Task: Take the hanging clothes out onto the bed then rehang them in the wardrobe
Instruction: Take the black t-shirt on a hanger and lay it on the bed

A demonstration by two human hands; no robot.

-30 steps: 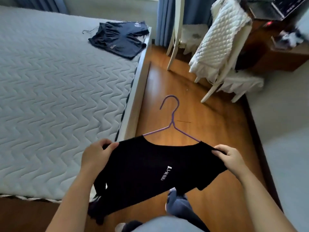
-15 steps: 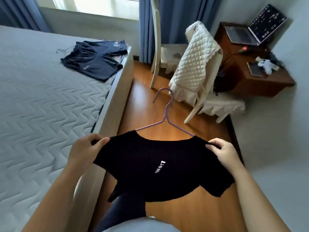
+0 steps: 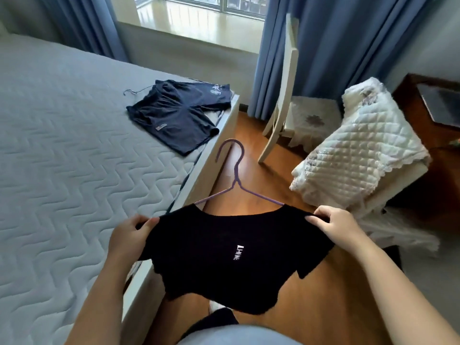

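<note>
Shirt [image 3: 234, 252] on its hanger [image 3: 235, 175] hangs over the floor [image 3: 251, 135] just beside the bed [image 3: 74, 170], left hand [image 3: 129, 235] and right hand [image 3: 336, 227] each pinching a shoulder — laying-out step, I'd say, needing a swing left onto it.

delta | you've lifted your head: window [image 3: 199, 11] now in frame | you've moved up along the bed [image 3: 74, 158], dark shorts [image 3: 174, 118] closer | purple hanger [image 3: 236, 180] hook tip now overlaps the bed's edge
</note>
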